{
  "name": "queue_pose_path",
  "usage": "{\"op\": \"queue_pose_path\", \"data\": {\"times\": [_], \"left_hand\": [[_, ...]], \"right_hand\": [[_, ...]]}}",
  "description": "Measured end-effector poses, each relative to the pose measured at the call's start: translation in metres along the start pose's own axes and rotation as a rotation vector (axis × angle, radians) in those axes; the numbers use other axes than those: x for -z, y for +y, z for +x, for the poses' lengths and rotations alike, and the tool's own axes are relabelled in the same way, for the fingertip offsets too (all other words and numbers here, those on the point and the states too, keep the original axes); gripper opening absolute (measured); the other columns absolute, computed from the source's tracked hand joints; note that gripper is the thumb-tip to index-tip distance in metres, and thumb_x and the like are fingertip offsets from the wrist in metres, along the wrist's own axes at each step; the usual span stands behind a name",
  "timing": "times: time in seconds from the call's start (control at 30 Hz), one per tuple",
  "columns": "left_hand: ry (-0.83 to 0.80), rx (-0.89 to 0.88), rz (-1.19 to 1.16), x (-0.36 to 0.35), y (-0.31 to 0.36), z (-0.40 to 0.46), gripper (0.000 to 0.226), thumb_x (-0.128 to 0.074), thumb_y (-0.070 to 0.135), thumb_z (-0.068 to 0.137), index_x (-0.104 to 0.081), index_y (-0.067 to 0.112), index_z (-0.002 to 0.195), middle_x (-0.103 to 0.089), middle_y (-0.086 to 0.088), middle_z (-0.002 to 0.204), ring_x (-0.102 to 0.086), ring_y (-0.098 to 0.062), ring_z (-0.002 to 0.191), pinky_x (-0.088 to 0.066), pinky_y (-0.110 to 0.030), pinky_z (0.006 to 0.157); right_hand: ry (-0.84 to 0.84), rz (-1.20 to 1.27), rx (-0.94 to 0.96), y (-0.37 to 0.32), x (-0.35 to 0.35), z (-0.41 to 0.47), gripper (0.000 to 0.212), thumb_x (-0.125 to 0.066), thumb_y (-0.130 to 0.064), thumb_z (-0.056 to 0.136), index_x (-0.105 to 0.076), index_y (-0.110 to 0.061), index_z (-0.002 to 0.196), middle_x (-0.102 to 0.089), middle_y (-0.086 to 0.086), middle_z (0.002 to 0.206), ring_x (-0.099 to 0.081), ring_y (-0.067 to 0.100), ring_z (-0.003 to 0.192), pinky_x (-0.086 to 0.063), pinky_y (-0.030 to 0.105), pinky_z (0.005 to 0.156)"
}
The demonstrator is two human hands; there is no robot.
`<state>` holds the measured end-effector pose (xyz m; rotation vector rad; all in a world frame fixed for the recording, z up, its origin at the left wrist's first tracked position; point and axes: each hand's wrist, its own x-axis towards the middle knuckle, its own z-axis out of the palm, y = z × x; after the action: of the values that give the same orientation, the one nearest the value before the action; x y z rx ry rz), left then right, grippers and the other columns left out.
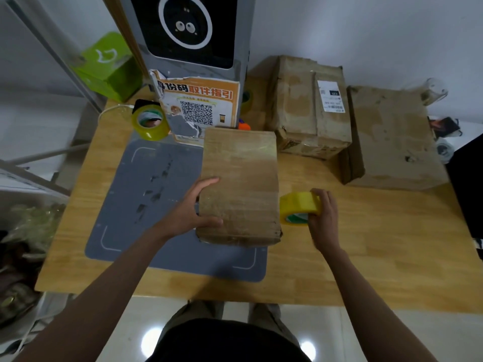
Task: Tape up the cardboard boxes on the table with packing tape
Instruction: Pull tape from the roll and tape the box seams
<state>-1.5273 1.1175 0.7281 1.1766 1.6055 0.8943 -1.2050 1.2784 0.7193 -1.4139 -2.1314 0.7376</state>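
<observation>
Nearest us, our left hand (pixel 194 210) clasps the near-left corner of the cardboard box (pixel 239 186) standing on the grey mat (pixel 146 178), while our right hand (pixel 322 218) grips the yellow tape roll (pixel 298 205) just right of it. Farther back sit two more boxes (pixel 311 105) and another tape roll (pixel 150 122).
</observation>
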Motion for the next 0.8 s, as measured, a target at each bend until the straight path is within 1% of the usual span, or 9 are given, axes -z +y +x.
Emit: {"op": "queue_pose_path", "data": {"times": [0.1,0.17,0.23,0.3,0.37,0.47,0.57,0.7,0.8], "left_hand": [[0.021,0.001,-0.131,-0.008,0.001,-0.005,0.097,-0.081,0.043,0.082,-0.019,0.046,0.157,-0.02,0.027,0.162,-0.027,-0.002,0.149,-0.039,-0.035,0.116],[0.111,0.049,-0.23,-0.016,0.005,-0.007,0.1,-0.072,0.043,0.087,-0.001,0.049,0.157,-0.012,0.021,0.166,-0.026,-0.007,0.15,-0.045,-0.025,0.109],[0.201,0.253,-0.316,-0.022,0.006,-0.006,0.1,-0.064,0.064,0.084,0.005,0.054,0.155,-0.013,0.01,0.168,-0.031,-0.018,0.149,-0.047,-0.038,0.11],[0.163,0.5,-0.432,-0.024,0.01,-0.005,0.1,-0.063,0.084,0.071,-0.029,0.042,0.156,-0.043,0.003,0.157,-0.051,-0.02,0.136,-0.047,-0.048,0.108],[0.096,0.586,-0.545,-0.027,0.015,-0.004,0.074,-0.06,0.082,0.074,-0.061,0.034,0.13,-0.069,0.004,0.128,-0.068,-0.013,0.113,-0.053,-0.04,0.097],[0.107,0.543,-0.594,-0.027,0.014,-0.005,0.051,-0.045,0.066,0.095,-0.055,0.037,0.135,-0.066,0.011,0.126,-0.067,-0.008,0.11,-0.054,-0.027,0.086],[0.072,0.506,-0.673,-0.02,0.005,-0.009,0.059,-0.043,0.07,0.094,-0.048,0.04,0.145,-0.062,0.013,0.135,-0.063,-0.011,0.12,-0.052,-0.032,0.095],[0.099,0.507,-0.8,-0.034,-0.006,-0.012,0.035,-0.043,0.046,0.104,-0.06,0.027,0.128,-0.069,0.007,0.125,-0.069,-0.011,0.11,-0.056,-0.034,0.09],[0.113,0.585,-0.761,-0.06,-0.017,-0.011,0.034,-0.047,0.028,0.106,-0.062,0.005,0.127,-0.071,-0.012,0.118,-0.071,-0.024,0.1,-0.06,-0.031,0.072]], "right_hand": [[0.01,0.162,-0.088,0.005,-0.015,-0.005,0.055,-0.058,0.003,0.078,-0.051,-0.016,0.129,-0.055,0.006,0.12,-0.054,0.025,0.106,-0.048,0.042,0.083],[0.022,0.392,-0.355,0.006,-0.025,-0.009,0.058,-0.059,-0.001,0.088,-0.042,-0.021,0.139,-0.057,0.005,0.118,-0.059,0.024,0.103,-0.052,0.041,0.081],[-0.007,0.705,-0.675,0.008,-0.036,-0.012,0.056,-0.06,-0.002,0.095,-0.039,-0.02,0.143,-0.06,0.01,0.12,-0.062,0.028,0.106,-0.056,0.042,0.082],[-0.084,0.944,-0.848,0.008,-0.044,-0.015,0.039,-0.052,-0.004,0.101,-0.047,-0.01,0.139,-0.06,0.021,0.13,-0.065,0.031,0.104,-0.06,0.037,0.075],[-0.118,1.062,-0.907,0.006,-0.047,-0.019,0.027,-0.046,-0.005,0.104,-0.054,-0.008,0.13,-0.062,0.019,0.125,-0.066,0.03,0.096,-0.061,0.032,0.065],[-0.126,1.1,-0.869,0.002,-0.044,-0.024,0.032,-0.058,-0.019,0.102,-0.055,-0.008,0.131,-0.064,0.019,0.124,-0.069,0.032,0.096,-0.061,0.034,0.067],[-0.097,0.98,-0.718,-0.009,-0.022,-0.022,0.089,-0.086,-0.049,0.071,-0.05,-0.008,0.14,-0.068,0.015,0.123,-0.071,0.033,0.103,-0.061,0.038,0.074],[-0.008,0.839,-0.468,-0.042,0.012,-0.006,0.051,-0.07,-0.02,0.094,-0.05,-0.012,0.14,-0.068,0.009,0.122,-0.068,0.027,0.11,-0.061,0.044,0.077],[-0.026,0.662,-0.2,-0.072,0.027,0.004,0.049,-0.073,-0.034,0.086,-0.056,-0.019,0.129,-0.068,0.009,0.118,-0.067,0.027,0.107,-0.057,0.051,0.085]]}}
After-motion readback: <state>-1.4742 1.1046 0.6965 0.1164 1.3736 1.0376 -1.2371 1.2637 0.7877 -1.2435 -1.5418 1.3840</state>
